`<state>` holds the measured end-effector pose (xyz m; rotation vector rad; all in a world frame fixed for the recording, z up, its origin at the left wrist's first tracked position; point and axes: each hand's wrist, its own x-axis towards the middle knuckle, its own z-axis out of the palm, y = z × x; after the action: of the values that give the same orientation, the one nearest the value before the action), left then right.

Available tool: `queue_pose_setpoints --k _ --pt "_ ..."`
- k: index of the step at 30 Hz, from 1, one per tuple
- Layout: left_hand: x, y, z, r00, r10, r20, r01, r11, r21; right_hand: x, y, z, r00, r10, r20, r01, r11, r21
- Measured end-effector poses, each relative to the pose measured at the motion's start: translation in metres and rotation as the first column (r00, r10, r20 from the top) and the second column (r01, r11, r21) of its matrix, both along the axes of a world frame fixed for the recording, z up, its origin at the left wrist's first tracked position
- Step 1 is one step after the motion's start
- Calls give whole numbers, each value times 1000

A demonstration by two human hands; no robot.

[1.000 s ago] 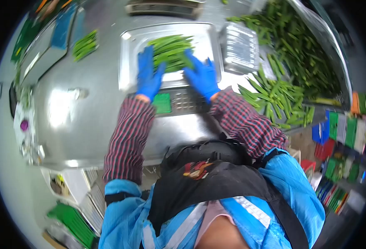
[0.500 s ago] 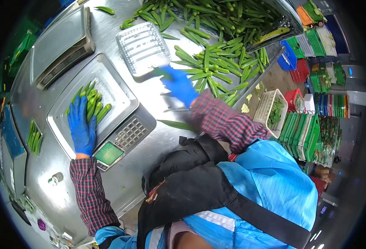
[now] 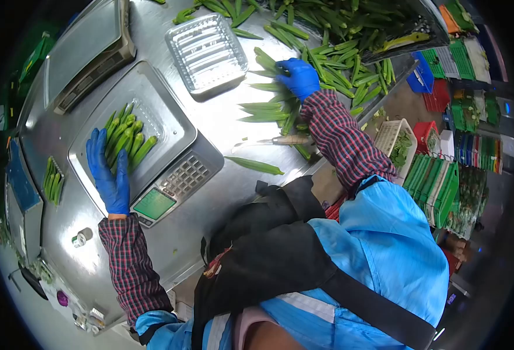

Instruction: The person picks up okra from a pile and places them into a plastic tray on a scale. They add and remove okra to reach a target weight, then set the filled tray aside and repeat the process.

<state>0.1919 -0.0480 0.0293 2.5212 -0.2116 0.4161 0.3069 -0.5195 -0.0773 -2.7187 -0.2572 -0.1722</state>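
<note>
My left hand [image 3: 110, 178], in a blue glove, rests with fingers stretched out along the left side of a bunch of okra [image 3: 123, 139]. That okra lies in a clear plastic tray [image 3: 150, 119] on the metal pan of a digital scale [image 3: 178, 131]. My right hand [image 3: 299, 79], also gloved in blue, is at the loose okra pile [image 3: 341, 67], its fingers curled around okra; the fingertips are partly hidden. Between the hands sits a clear ribbed tray [image 3: 206, 53] with no okra in it. A knife [image 3: 274, 140] lies below the right hand.
A second scale [image 3: 88, 52] stands at upper left, with a small tray of okra [image 3: 53, 181] below it. One okra pod [image 3: 254, 165] lies near the table's front edge. Green crates [image 3: 432, 186] and a cream basket [image 3: 395, 143] are beyond the table at right.
My right hand has moved right and up, from beside the clear ribbed tray to the okra pile. My left hand has shifted slightly left, off the top of the okra to its side.
</note>
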Motion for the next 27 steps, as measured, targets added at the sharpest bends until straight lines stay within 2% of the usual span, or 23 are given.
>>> queue_pose_setpoints --k 1,3,4,5,6,7,9,11,12,14,16,19,20,22,23,25,27 --pt "-3 3 0 1000 11 -3 -11 1000 2 1 5 -3 996 15 -88 -27 991 -131" --pt "-10 8 -1 1000 27 -8 -27 999 -41 11 3 -11 992 -24 -121 4 986 -167" --pt "-13 12 -2 999 41 -10 -41 998 -42 19 -5 -18 964 -131 -231 156 983 92" --pt "-18 16 -3 999 42 1 -42 991 -125 24 -14 -23 910 -198 -364 322 891 321" --pt "-24 23 -4 999 53 12 -50 978 -200 23 -15 -16 931 -233 -280 337 843 420" --pt "-29 29 -6 995 93 31 -85 977 -194 23 -7 -7 945 -258 -201 326 784 529" --pt "-40 47 -17 982 187 9 -182 962 -206 13 33 30 982 -96 -165 184 711 679" --pt "-47 57 -28 964 266 15 -256 940 -227 -7 95 69 980 181 -86 -89 775 625" --pt "-49 59 -33 958 287 13 -276 931 -237 -18 126 87 945 326 12 -274 774 571" --pt "-53 57 -32 953 303 2 -289 909 -299 -30 191 103 788 580 205 -612 704 361" --pt "-56 53 -28 955 298 -5 -281 894 -350 -42 243 106 671 693 264 -740 646 185" --pt "-60 51 -30 956 293 6 -265 872 -411 -53 301 96 565 793 228 -816 579 6" --pt "-63 55 -30 958 285 19 -248 864 -438 -54 311 91 556 799 230 -820 572 -3" --pt "-69 56 -28 954 299 25 -260 868 -423 -57 325 85 624 760 184 -774 633 12" --pt "-71 56 -27 952 305 24 -270 873 -406 -59 323 86 616 766 184 -779 627 0" --pt "-84 64 -27 941 337 18 -301 863 -407 -65 306 99 686 691 229 -726 673 145" --pt "-90 79 -34 942 334 20 -288 840 -460 -60 283 100 766 636 96 -631 713 305"
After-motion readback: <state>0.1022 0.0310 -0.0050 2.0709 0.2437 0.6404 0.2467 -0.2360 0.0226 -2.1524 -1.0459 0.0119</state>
